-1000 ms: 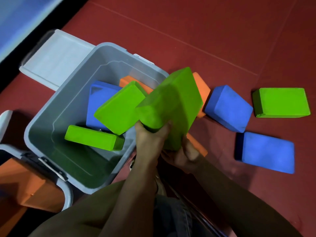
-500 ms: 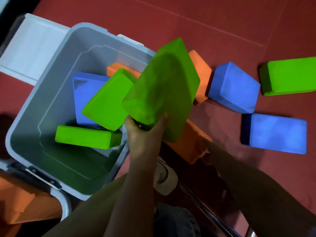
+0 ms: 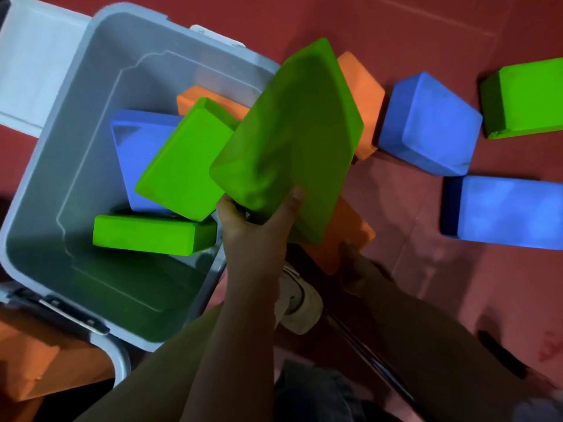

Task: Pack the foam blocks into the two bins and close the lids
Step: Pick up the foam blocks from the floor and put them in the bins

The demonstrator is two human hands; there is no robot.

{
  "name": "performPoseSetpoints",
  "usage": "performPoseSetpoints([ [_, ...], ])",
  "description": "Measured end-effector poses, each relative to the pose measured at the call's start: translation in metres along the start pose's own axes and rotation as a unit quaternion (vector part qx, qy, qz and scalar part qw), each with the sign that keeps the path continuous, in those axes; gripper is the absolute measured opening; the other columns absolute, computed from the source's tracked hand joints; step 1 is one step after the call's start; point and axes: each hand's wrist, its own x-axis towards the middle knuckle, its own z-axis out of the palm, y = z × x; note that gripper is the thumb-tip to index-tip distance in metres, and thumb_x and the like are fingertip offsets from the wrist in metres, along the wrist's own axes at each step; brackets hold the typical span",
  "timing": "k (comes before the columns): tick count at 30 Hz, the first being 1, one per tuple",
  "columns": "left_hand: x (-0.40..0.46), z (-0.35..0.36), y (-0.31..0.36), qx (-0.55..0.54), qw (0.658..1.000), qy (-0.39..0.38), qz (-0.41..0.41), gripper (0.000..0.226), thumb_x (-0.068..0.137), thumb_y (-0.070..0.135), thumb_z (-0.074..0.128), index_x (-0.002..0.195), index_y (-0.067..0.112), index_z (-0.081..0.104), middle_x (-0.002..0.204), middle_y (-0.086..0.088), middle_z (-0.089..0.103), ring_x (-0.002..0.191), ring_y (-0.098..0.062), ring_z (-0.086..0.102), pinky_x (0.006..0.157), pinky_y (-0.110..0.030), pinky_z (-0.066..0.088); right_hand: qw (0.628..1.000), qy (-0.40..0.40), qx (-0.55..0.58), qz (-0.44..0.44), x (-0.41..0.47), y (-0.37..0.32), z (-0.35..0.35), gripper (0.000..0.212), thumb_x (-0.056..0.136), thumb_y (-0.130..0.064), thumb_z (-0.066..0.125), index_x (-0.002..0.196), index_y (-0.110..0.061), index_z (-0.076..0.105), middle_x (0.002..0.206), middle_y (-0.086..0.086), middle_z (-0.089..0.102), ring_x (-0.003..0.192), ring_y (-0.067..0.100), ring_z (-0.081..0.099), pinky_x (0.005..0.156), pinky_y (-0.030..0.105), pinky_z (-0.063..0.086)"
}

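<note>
Red floor matting lies under the grey bin (image 3: 76, 95) as the left hand (image 3: 259, 226), now alone, grips the green foam block (image 3: 289, 141) over it while the right hand (image 3: 350, 260), having let go, reaches an orange block (image 3: 344, 236), its grip hidden.

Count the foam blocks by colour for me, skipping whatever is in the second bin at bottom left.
Green blocks: 4
Blue blocks: 3
Orange blocks: 3
Total: 10

L hand (image 3: 259, 226) raised, fingers (image 3: 294, 197) curled; R hand (image 3: 353, 263) low, unclear.
</note>
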Motion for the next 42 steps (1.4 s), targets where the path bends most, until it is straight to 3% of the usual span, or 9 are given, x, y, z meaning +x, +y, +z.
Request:
performPoseSetpoints([
  [4,0.0,-0.002,0.0,-0.005,1.0,0.004,-0.007,0.065,0.05,0.037,0.087,0.107,0.03,0.055,0.112,-0.003,0.068,0.104,-0.023,0.067,0.085,-0.051,0.056,0.999,-0.034,0.0,-0.012,-0.01,-0.011,0.005,0.054,0.055,-0.037,0.078,0.104,-0.022,0.063,0.084,0.0,0.075,0.076,0.016,0.071,0.053,0.023,0.054],
  [7,0.0,-0.004,-0.002,-0.01,1.0,0.007,-0.007,0.067,0.049,0.038,0.087,0.107,0.029,0.055,0.112,-0.004,0.068,0.103,-0.025,0.067,0.085,-0.053,0.055,1.0,0.006,-0.02,-0.016,-0.009,-0.02,0.013,0.026,0.077,-0.042,0.068,0.098,-0.028,0.061,0.109,-0.003,0.069,0.108,0.02,0.061,0.085,0.029,0.049],
  [9,0.0,-0.005,-0.003,-0.015,1.0,0.006,-0.01,0.068,0.05,0.037,0.088,0.109,0.027,0.055,0.111,-0.004,0.069,0.104,-0.026,0.067,0.086,-0.053,0.054,0.999,0.002,-0.013,-0.031,-0.006,-0.025,0.015,0.044,0.079,-0.041,0.069,0.119,-0.027,0.057,0.128,0.003,0.061,0.118,0.023,0.057,0.097,0.04,0.047],
  [12,0.002,-0.009,-0.004,-0.019,1.0,0.001,-0.01,0.068,0.053,0.037,0.088,0.11,0.024,0.054,0.111,-0.006,0.069,0.104,-0.027,0.067,0.087,-0.056,0.053,0.998,0.006,-0.038,-0.055,-0.017,-0.033,0.023,0.07,0.072,-0.036,0.077,0.135,-0.023,0.048,0.128,0.006,0.062,0.109,0.024,0.063,0.073,0.038,0.057],
  [17,-0.006,-0.005,0.007,0.012,1.0,0.003,0.008,0.063,0.052,0.046,0.086,0.103,0.028,0.053,0.106,-0.004,0.069,0.099,-0.027,0.068,0.081,-0.055,0.056,0.99,0.045,-0.1,-0.09,-0.055,-0.06,0.044,0.022,0.082,-0.038,0.069,0.093,-0.021,0.061,0.09,0.003,0.065,0.07,0.014,0.064,0.057,0.026,0.051],
  [21,-0.019,-0.01,0.014,0.042,0.998,0.038,0.039,0.074,0.047,0.057,0.087,0.105,0.031,0.05,0.105,-0.007,0.069,0.095,-0.034,0.067,0.08,-0.056,0.055,0.979,0.07,-0.105,-0.157,-0.078,-0.075,0.042,0.065,0.059,-0.051,0.082,0.112,-0.018,0.062,0.103,0.005,0.07,0.091,0.024,0.069,0.081,0.042,0.056],
  [25,-0.042,-0.022,0.033,0.054,0.993,0.066,0.087,0.076,0.053,0.046,0.089,0.114,0.02,0.052,0.107,0.003,0.068,0.101,-0.017,0.065,0.092,-0.04,0.052,0.961,0.113,-0.053,-0.246,-0.051,-0.094,0.017,0.11,0.019,-0.057,0.089,0.117,-0.016,0.062,0.101,0.006,0.072,0.084,0.025,0.072,0.074,0.05,0.057],
  [33,-0.08,-0.072,0.059,-0.206,0.96,0.181,0.057,0.072,0.063,0.039,0.086,0.122,0.012,0.055,0.115,-0.002,0.069,0.1,-0.019,0.067,0.091,-0.055,0.052,0.882,0.18,-0.113,-0.42,-0.233,-0.066,0.086,0.079,0.063,-0.038,0.083,0.123,0.002,0.051,0.12,0.018,0.06,0.105,0.03,0.062,0.082,0.034,0.049],
  [42,-0.105,-0.104,0.059,-0.336,0.929,0.158,0.0,0.049,0.094,0.026,0.059,0.137,0.012,0.04,0.101,-0.001,0.06,0.088,-0.013,0.057,0.07,-0.032,0.047,0.782,-0.09,-0.384,-0.482,-0.272,-0.024,0.171,0.062,0.063,-0.045,0.084,0.105,-0.005,0.064,0.109,0.013,0.069,0.089,0.02,0.067,0.086,0.039,0.056],
])
